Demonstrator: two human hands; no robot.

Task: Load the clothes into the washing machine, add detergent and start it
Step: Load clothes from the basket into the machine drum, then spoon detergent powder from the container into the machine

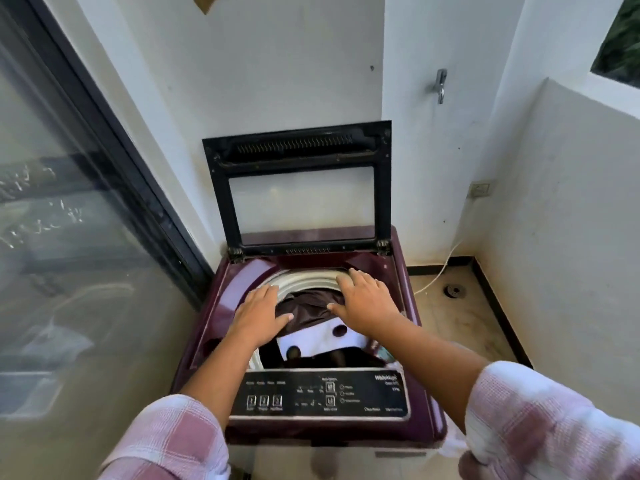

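Loading is in hand, I judge. At frame centre, the left hand (259, 315) and right hand (367, 301) lie flat on the clothes (308, 308) in the washer (214, 306). Their fingers (358, 278) are straight and spread, gripping nothing. Next calls for detergent, none in view, then the panel (318, 393) at lower centre.

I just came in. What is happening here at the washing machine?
A person stands at a top-loading washing machine whose lid is raised. The left hand and the right hand reach over the drum opening with fingers spread and fairly flat. They are on or just above a dark brown garment; whether they press it I cannot tell. A white cloth with dark spots lies nearer the control panel. No detergent is in view.
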